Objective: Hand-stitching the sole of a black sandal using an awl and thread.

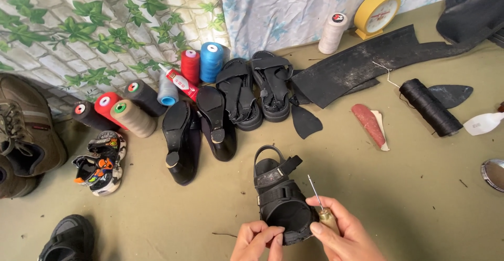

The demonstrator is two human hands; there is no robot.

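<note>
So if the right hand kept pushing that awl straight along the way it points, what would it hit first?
Probably nothing close: the right hand aims the awl up and slightly left, past the black sandal, over bare floor. Depth is unclear.

Both hands (310, 237) are bare, with no sleeves showing.

Red-and-white glue tube (181, 81) among the thread spools by the wall; white label (482, 123) at right edge

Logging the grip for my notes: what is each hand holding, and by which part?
The left hand pinches the black sandal at its near sole edge. The right hand grips the awl by its handle, needle pointing up, fingers also against the sandal.
</note>
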